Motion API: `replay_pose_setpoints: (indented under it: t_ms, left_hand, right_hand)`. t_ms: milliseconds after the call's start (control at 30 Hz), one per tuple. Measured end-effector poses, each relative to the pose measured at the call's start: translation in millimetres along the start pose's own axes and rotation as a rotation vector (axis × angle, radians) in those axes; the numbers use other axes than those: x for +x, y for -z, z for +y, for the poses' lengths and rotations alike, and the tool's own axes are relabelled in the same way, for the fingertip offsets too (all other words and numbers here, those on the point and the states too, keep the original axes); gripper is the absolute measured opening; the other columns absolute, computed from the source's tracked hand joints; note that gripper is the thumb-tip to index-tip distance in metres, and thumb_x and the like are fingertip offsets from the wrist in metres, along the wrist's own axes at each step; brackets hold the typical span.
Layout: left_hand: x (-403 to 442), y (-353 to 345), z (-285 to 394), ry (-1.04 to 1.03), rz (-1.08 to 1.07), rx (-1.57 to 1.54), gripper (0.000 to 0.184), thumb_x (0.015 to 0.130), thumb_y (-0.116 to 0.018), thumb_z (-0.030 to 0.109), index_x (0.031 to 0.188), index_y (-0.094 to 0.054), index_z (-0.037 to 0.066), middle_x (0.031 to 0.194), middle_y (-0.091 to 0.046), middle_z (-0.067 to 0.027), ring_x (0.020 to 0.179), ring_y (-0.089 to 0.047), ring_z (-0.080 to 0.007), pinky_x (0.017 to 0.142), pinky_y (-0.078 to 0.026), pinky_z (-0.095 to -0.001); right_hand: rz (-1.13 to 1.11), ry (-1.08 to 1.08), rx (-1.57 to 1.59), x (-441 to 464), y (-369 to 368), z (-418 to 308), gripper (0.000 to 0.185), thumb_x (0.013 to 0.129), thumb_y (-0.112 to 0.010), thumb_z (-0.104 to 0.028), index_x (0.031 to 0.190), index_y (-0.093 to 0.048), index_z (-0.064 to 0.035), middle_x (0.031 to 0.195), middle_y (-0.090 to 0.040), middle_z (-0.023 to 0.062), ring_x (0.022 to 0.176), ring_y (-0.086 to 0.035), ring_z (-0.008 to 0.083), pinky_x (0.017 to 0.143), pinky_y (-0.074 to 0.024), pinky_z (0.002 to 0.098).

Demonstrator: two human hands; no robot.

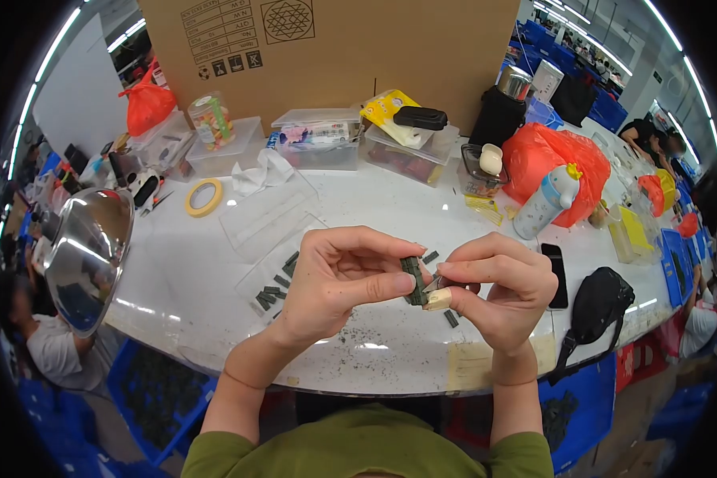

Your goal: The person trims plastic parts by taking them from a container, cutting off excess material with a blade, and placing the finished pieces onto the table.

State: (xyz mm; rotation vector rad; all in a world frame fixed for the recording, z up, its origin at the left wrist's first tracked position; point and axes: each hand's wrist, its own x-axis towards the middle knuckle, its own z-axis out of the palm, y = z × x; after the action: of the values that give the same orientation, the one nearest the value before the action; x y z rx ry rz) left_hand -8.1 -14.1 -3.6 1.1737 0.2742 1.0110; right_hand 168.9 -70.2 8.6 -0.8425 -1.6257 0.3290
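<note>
My left hand [334, 283] pinches a dark green ridged part [412, 279] between thumb and fingertips, above the table's front half. Close against it on the right, my right hand [498, 291] is closed on a small pointed metal blade [432, 284]; its handle is mostly hidden by the fingers. The blade's tip is at the part's right side, though I cannot tell whether it touches. Cream tape [439, 299] wraps my right thumb. Several similar dark green pieces [272, 293] lie left of my left hand, and a few others [451, 319] lie under my hands.
Dark crumbs litter the white table [374, 203]. Behind stand clear plastic boxes [327, 151] and a large cardboard sheet [334, 64]. A tape roll [204, 197] and metal lamp shade [92, 259] are left; a bottle [543, 203], phone [555, 275] and black pouch [597, 311] are right.
</note>
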Motion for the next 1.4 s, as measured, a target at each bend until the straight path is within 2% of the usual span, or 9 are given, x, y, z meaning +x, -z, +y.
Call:
replay_pose_setpoints:
  t_ms: [100,233,433,567,767,900,1067,1400]
  left_hand:
    - [-0.3,0.2,0.4,-0.007,-0.006,-0.002,0.031,0.069,-0.067,-0.012,0.099,-0.064,-0.004,0.081,-0.068,-0.0132,0.068,-0.062,-0.0101,0.063,-0.05,-0.0148]
    - [-0.3,-0.9,3.8,0.052,0.013,-0.018,0.032,0.064,-0.064,-0.014,0.095,-0.062,-0.004,0.081,-0.066,-0.0188,0.071,-0.066,-0.0215,0.067,-0.054,-0.0236]
    - [-4.2,-5.8,4.5,-0.013,0.04,-0.027,0.033,0.062,-0.065,-0.015,0.092,-0.061,-0.002,0.08,-0.066,-0.0186,0.071,-0.066,-0.0223,0.066,-0.054,-0.0243]
    - [-6.6,-6.5,4.1,-0.183,0.049,0.109,0.032,0.061,-0.065,-0.017,0.088,-0.058,0.0,0.08,-0.066,-0.0181,0.073,-0.067,-0.0232,0.067,-0.055,-0.0256]
    - [-7.5,-8.9,2.2,-0.271,0.066,0.164,0.033,0.06,-0.066,-0.018,0.085,-0.057,0.001,0.081,-0.066,-0.0174,0.074,-0.067,-0.0239,0.068,-0.055,-0.0271]
    - [-10.6,-6.4,2.2,-0.346,-0.027,0.23,0.027,0.068,-0.067,-0.015,0.091,-0.06,-0.001,0.089,-0.066,-0.0135,0.085,-0.066,-0.0212,0.08,-0.053,-0.0282]
    - [-11.3,-11.7,4.6,-0.356,0.019,0.321,0.034,0.061,-0.065,-0.019,0.085,-0.057,0.003,0.081,-0.067,-0.0166,0.077,-0.067,-0.0253,0.069,-0.055,-0.0294]
    - [-11.0,-10.0,3.2,-0.418,-0.016,0.406,0.032,0.061,-0.066,-0.019,0.084,-0.059,0.003,0.083,-0.067,-0.0159,0.078,-0.066,-0.0253,0.069,-0.055,-0.0296]
  right_hand:
    - [-0.001,0.009,-0.008,-0.3,-0.2,-1.3,0.02,0.058,-0.076,0.004,0.076,-0.069,-0.0012,0.075,-0.065,0.0062,0.056,-0.048,0.0086,0.047,-0.0371,0.0182]
    - [-0.053,0.022,-0.032,-1.5,2.6,-3.3,0.021,0.058,-0.076,0.003,0.077,-0.07,-0.0013,0.075,-0.065,0.0061,0.056,-0.048,0.0086,0.047,-0.0375,0.0185]
    - [0.021,0.046,0.033,-2.2,0.1,2.4,0.022,0.058,-0.077,0.003,0.078,-0.07,-0.0015,0.075,-0.064,0.0063,0.056,-0.049,0.0087,0.046,-0.0373,0.0186]
    - [0.054,0.023,-0.008,-2.9,0.1,-4.8,0.022,0.057,-0.076,0.002,0.077,-0.07,-0.0017,0.074,-0.064,0.0073,0.056,-0.05,0.0098,0.048,-0.0383,0.0194]
    - [0.105,-0.015,-0.063,-6.2,1.3,-12.1,0.022,0.054,-0.075,0.002,0.075,-0.07,-0.0021,0.072,-0.064,0.0085,0.057,-0.051,0.0113,0.049,-0.0395,0.0204]
    - [0.095,0.139,-0.208,-7.4,1.2,-8.2,0.023,0.059,-0.076,0.001,0.081,-0.07,-0.001,0.077,-0.064,0.0073,0.056,-0.051,0.0111,0.046,-0.0398,0.0203]
    - [0.112,0.154,-0.277,-7.4,1.2,-11.4,0.022,0.059,-0.075,0.001,0.08,-0.07,-0.0007,0.077,-0.063,0.0077,0.057,-0.053,0.0125,0.046,-0.0409,0.0211]
    - [0.117,0.173,-0.301,-6.7,1.6,-9.7,0.02,0.058,-0.076,0.0,0.077,-0.069,-0.0015,0.073,-0.063,0.0062,0.055,-0.052,0.0125,0.045,-0.0395,0.0206]
